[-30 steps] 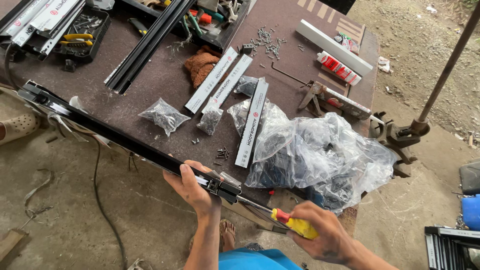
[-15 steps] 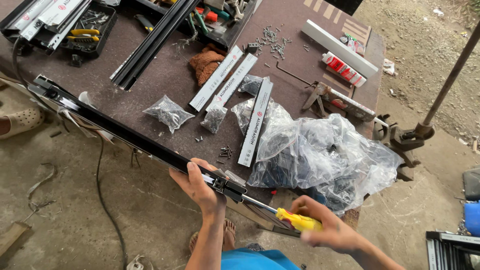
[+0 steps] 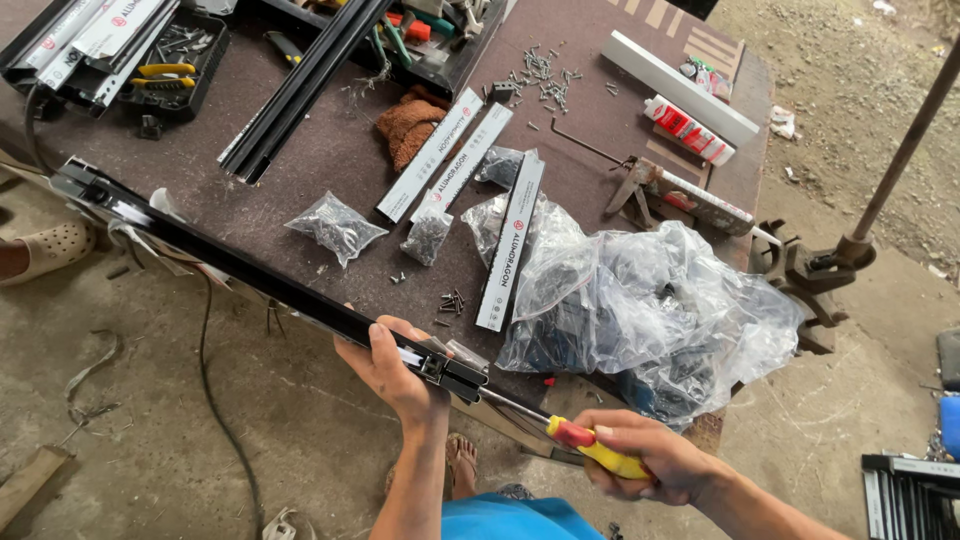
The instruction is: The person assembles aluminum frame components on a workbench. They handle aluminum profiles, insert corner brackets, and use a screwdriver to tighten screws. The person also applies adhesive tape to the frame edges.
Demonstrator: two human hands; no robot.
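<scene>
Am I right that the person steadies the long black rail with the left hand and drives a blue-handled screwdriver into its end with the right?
Not quite: the screwdriver has a yellow handle with a red collar, not blue, as the head view shows. The rest stands: the left hand grips the long black rail near its end, and the right hand holds the screwdriver with its tip at that end.

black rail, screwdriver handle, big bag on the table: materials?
Black rail: looks like metal extrusion with dark satin coating; straight, thin-walled channel. Held by left hand.
Screwdriver handle: likely moulded plastic, glossy yellow with red collar, in right hand; shaft bright steel.
Big bag: thin clear plastic film, crinkled, shiny, contents show through.
</scene>
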